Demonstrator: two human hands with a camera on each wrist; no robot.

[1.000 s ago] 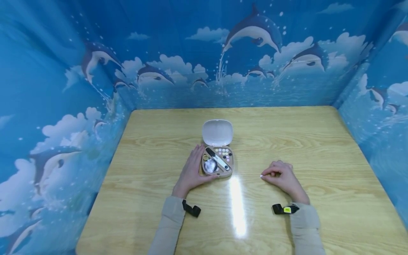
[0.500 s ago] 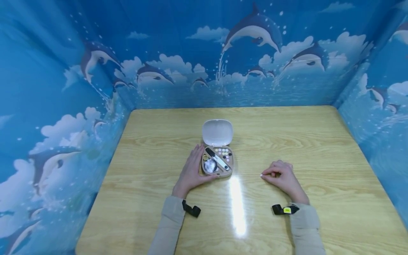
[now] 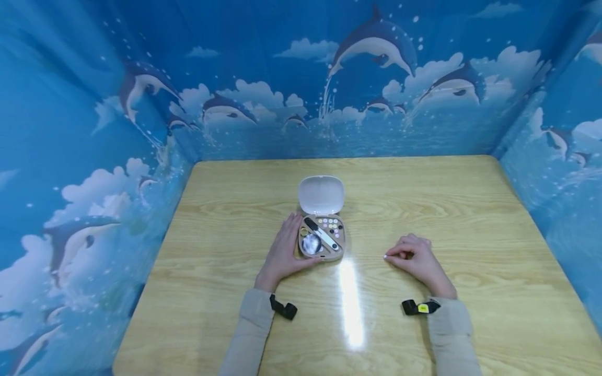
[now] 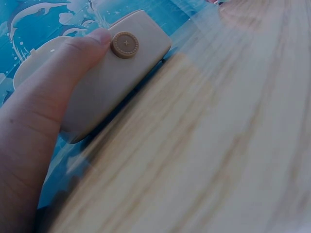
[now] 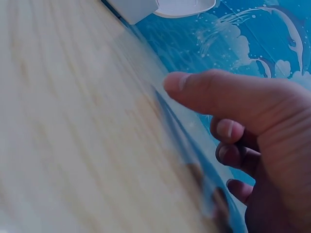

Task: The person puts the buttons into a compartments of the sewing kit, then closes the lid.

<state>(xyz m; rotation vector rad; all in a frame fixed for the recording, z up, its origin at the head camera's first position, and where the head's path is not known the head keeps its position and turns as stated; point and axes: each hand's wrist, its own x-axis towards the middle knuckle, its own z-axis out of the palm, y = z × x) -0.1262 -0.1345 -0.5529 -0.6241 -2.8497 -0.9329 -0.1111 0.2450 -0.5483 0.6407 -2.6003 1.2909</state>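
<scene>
An opened sewing kit box [image 3: 335, 253] sits left of the table's middle in the head view, its white lid [image 3: 321, 195] tilted back. Inside lie a dark-and-white stick-shaped tool [image 3: 324, 236], a round shiny clear piece [image 3: 311, 244], a small gold ring-shaped item [image 3: 304, 231] and several small buttons [image 3: 331, 223]. My left hand [image 3: 283, 252] holds the box, fingers along its left side and thumb across the front. In the left wrist view that thumb touches the front beside a round brown button-shaped latch [image 4: 125, 44]. Right of the box, my right hand [image 3: 418, 262] pinches a tiny white thing [image 3: 385, 256]; its kind cannot be told.
The wooden table [image 3: 226, 188] has a bright light reflection in front of the box. A blue dolphin-print curtain [image 3: 263, 78] stands around its back and sides. A black strap with a small camera sits on each wrist [image 3: 284, 308].
The right fingertips have shifted very slightly, and the white thing between them shows a little smaller. The left hand and the box stay where they were.
</scene>
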